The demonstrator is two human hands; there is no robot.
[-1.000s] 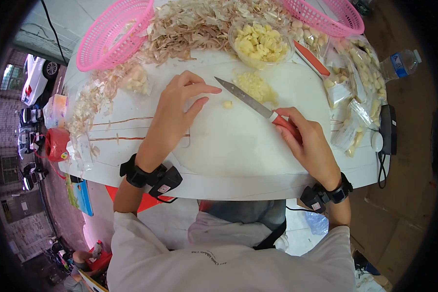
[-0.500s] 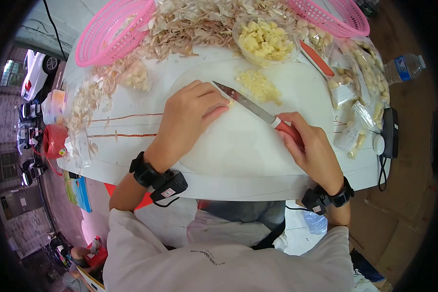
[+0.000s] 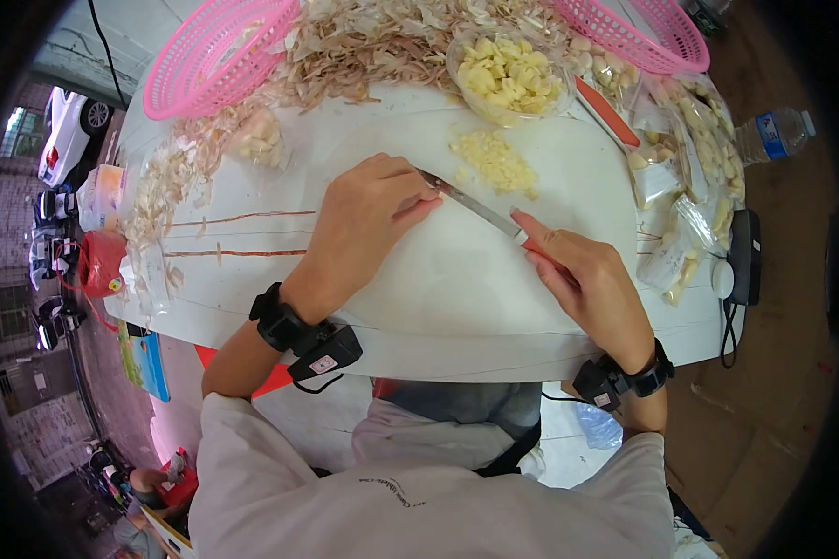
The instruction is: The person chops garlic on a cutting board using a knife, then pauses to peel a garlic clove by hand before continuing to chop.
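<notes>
My left hand is closed in a pinch over the white cutting board. Its fingers almost wholly cover a small pale piece, apparently a garlic clove. In my right hand is a knife with a red handle, the index finger stretched along it. The blade slants up and left, its tip end beside my left fingertips. Just beyond the blade lies a pile of chopped garlic on the board. A clear bowl of peeled garlic cloves stands at the far side.
Papery garlic skins heap along the back, between two pink baskets. A second red-handled knife lies right of the bowl. Bags of garlic and a black device line the right edge. A water bottle sits beyond it.
The blade has turned and shifted left, so its tip end now meets my left fingertips. My right hand has moved slightly left with the knife; my left hand stays nearly still.
</notes>
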